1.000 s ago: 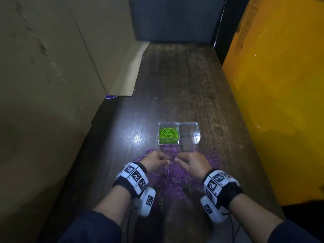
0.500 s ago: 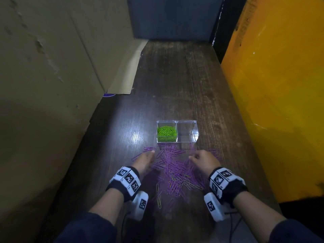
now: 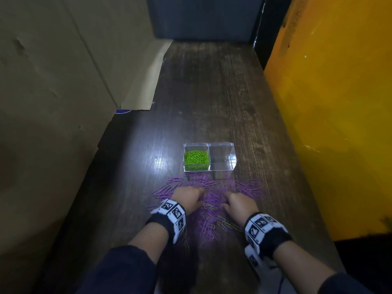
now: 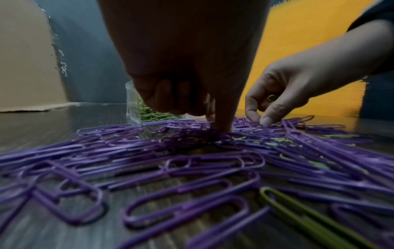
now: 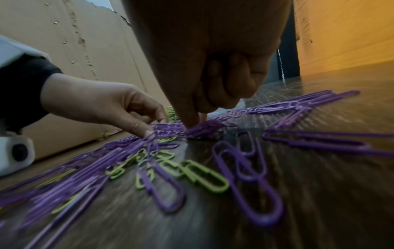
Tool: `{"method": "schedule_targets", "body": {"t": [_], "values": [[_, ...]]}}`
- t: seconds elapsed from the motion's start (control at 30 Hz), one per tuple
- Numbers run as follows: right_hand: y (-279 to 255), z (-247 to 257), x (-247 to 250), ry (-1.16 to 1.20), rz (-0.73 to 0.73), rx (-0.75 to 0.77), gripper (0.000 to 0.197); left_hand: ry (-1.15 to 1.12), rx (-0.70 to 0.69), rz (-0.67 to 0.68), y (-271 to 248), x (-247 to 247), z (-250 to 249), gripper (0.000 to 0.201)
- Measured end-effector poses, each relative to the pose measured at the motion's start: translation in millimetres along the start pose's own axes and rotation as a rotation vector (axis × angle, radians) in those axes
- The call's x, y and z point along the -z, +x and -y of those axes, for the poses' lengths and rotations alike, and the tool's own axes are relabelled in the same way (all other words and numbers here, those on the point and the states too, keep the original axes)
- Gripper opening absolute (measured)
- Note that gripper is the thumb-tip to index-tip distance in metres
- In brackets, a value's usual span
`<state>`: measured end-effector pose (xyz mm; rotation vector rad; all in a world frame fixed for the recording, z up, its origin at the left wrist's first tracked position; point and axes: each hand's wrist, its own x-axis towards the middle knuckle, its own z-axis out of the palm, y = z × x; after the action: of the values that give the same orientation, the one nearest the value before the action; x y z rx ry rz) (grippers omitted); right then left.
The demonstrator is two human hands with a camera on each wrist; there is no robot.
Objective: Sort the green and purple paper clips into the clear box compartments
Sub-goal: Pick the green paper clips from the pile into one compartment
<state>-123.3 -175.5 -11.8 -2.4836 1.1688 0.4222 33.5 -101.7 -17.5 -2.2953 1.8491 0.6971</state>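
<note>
The clear box (image 3: pixel 232 164) stands on the table just beyond the pile. Its left compartment holds green clips (image 3: pixel 196 157); its right compartment (image 3: pixel 222 154) looks empty. Purple clips (image 3: pixel 209 185) lie spread in front of it, with a few green clips (image 5: pixel 204 176) mixed in near me. My left hand (image 3: pixel 188 198) has thumb and forefinger tips (image 4: pixel 222 124) pinching into the purple pile, its other fingers curled. Close to its right, my right hand (image 3: pixel 235 203) touches the pile with its fingertips (image 5: pixel 192 120), and a green clip (image 4: pixel 271 97) shows inside its curled fingers.
The dark wooden table (image 3: pixel 212 92) is a narrow lane. A cardboard wall (image 3: pixel 53 81) with a flap (image 3: pixel 148 81) closes its left side. An orange panel (image 3: pixel 339 102) closes the right, and a dark panel (image 3: pixel 203 18) the far end.
Half a second ago my hands lay apart at the two sides of the pile. Both have since moved inward and now meet over its middle.
</note>
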Motion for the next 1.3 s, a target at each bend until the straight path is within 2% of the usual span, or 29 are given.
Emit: {"method": "schedule_targets", "body": {"t": [0.07, 0.2, 0.27, 0.33, 0.47, 0.57, 0.73, 0.87, 1.0, 1.07, 1.13, 1.2, 1.23, 1.3], "values": [[4.3, -1.4, 3.9, -0.015, -0.015, 0.026, 0.026, 0.016, 0.002, -0.023, 1.0, 3.1, 3.0, 0.032], [11.7, -10.3, 15.6, 0.041, -0.081, 0.032, 0.027, -0.046, 0.113, -0.095, 0.2, 8.5, 16.5, 0.028], [14.1, -16.2, 21.3, 0.085, -0.087, 0.006, 0.028, -0.065, 0.148, -0.122, -3.0, 10.4, 18.2, 0.036], [12.8, -21.3, 23.7, 0.115, -0.107, -0.018, 0.027, -0.066, 0.118, -0.145, -4.7, 8.0, 14.5, 0.044], [0.9, -21.2, 10.4, 0.062, -0.073, 0.02, 0.024, -0.074, -0.027, -0.125, -3.9, -1.6, 0.5, 0.025], [-5.5, -14.9, -2.4, 0.024, -0.055, 0.025, 0.025, -0.023, -0.094, -0.096, 2.3, -4.7, -9.1, 0.025], [5.0, -13.4, 3.5, 0.007, -0.105, -0.01, 0.035, 0.01, -0.073, -0.075, 7.6, -3.3, -15.9, 0.024], [15.3, -12.5, 10.7, -0.096, -0.086, 0.075, 0.029, 0.037, -0.063, -0.047, 10.4, -0.3, -13.9, 0.02], [18.1, -20.7, 14.7, -0.124, -0.097, 0.121, 0.028, -0.077, 0.008, -0.068, 6.3, 5.8, -5.8, 0.019], [19.3, -29.3, 15.7, 0.067, -0.124, 0.105, 0.026, -0.125, 0.064, -0.086, 0.7, 9.8, 3.0, 0.021], [20.5, -35.4, 15.8, 0.436, -0.2, 0.058, 0.016, -0.16, 0.11, -0.098, -4.6, 12.5, 13.1, 0.02], [19.7, -38.6, 14.5, 0.82, -0.246, -0.027, 0.027, -0.205, 0.137, -0.085, -7.8, 12.5, 21.9, 0.02], [17.8, -39.2, 12.6, 0.989, -0.229, -0.07, 0.032, -0.21, 0.145, -0.072, -9.2, 12.6, 24.9, 0.02], [13.0, -40.2, 7.6, 1.233, -0.125, -0.145, 0.03, -0.158, 0.167, -0.06, -12.2, 13.2, 27.3, 0.022]]}}
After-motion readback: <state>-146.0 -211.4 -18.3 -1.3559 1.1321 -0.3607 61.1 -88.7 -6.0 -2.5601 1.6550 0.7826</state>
